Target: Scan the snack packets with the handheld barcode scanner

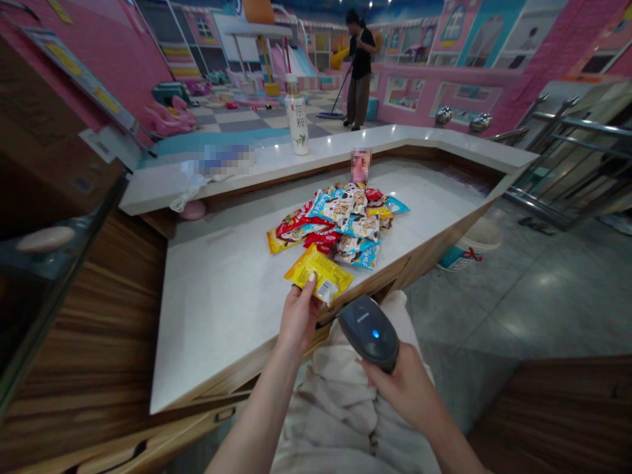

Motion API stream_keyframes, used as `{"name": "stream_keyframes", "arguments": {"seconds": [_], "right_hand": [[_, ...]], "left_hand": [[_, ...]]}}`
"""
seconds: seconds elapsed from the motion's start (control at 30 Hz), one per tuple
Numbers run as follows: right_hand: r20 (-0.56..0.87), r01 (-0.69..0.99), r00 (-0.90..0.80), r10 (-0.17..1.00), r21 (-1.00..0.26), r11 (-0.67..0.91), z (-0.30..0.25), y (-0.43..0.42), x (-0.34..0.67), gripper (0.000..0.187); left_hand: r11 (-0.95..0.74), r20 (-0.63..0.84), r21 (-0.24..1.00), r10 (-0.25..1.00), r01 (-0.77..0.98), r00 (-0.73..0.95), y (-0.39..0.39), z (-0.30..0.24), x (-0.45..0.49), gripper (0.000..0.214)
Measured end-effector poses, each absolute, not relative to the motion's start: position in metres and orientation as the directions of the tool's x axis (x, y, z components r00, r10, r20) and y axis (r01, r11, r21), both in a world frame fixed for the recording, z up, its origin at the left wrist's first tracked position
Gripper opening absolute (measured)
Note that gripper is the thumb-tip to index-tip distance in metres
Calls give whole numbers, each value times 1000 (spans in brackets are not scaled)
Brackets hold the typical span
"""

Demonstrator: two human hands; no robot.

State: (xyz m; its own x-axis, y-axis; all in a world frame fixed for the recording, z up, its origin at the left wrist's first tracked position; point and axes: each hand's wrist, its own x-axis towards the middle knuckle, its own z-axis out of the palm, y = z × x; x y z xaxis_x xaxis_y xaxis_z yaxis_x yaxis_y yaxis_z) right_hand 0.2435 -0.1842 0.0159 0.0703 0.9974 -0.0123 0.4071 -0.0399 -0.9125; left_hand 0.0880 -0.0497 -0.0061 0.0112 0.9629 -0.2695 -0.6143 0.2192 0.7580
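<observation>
My left hand (302, 309) pinches a yellow snack packet (320, 271) by its lower left edge, thumb on top, with a barcode facing up. In my right hand (402, 378) is a dark grey barcode scanner (368, 332), its fingers wrapped round the handle below the head. A blue light glows on the scanner, and its front end points toward the packet without touching it. Just beyond lies a heap of snack packets (358, 227) in blue, red, yellow and white on the white desk (212, 309).
A white bottle (297, 125) stands on the raised ledge (330, 146), left of it a blurred blue item (224, 159). On the floor at right is a bucket (469, 247), near metal rails (567, 125). Farther back, a person (360, 66) holds a mop in a play area.
</observation>
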Motion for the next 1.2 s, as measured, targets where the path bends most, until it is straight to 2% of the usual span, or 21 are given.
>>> {"name": "stream_keyframes", "arguments": {"seconds": [0.07,0.23,0.53,0.73,0.87,0.97,1.03,1.07,1.13,1.2], "right_hand": [[-10,419,74,997,-907,-40,23,-182,238,7],[-26,421,69,997,-905,-53,29,-180,228,19],[-19,422,73,997,-905,-48,22,-180,228,14],[-26,414,95,995,-908,-63,24,-180,226,16],[-31,433,114,993,-898,-78,22,-180,228,14],[-30,456,113,993,-887,-79,19,-180,231,12],[-23,461,111,994,-884,-72,16,-180,234,12],[-24,460,112,993,-885,-73,15,-180,235,12],[-29,458,117,993,-885,-80,13,-180,236,13],[-35,457,116,993,-885,-85,13,-179,237,13]], "left_hand": [[194,-243,771,970,-607,1,-51,-8,88,36],[165,-209,799,978,-579,-11,-52,-9,87,39],[183,-192,793,980,-581,47,-50,-11,88,41],[181,-234,792,972,-583,-16,-51,-7,90,37],[133,-193,832,979,-539,-56,-48,-9,80,34],[-48,-27,946,974,-319,-226,-37,-10,50,37],[-191,182,982,918,10,-351,-23,-10,18,39],[-246,309,947,875,207,-372,-14,-9,-1,39],[-237,492,787,798,570,-348,5,-8,-40,39],[-137,543,608,790,782,-284,26,-8,-78,40]]}}
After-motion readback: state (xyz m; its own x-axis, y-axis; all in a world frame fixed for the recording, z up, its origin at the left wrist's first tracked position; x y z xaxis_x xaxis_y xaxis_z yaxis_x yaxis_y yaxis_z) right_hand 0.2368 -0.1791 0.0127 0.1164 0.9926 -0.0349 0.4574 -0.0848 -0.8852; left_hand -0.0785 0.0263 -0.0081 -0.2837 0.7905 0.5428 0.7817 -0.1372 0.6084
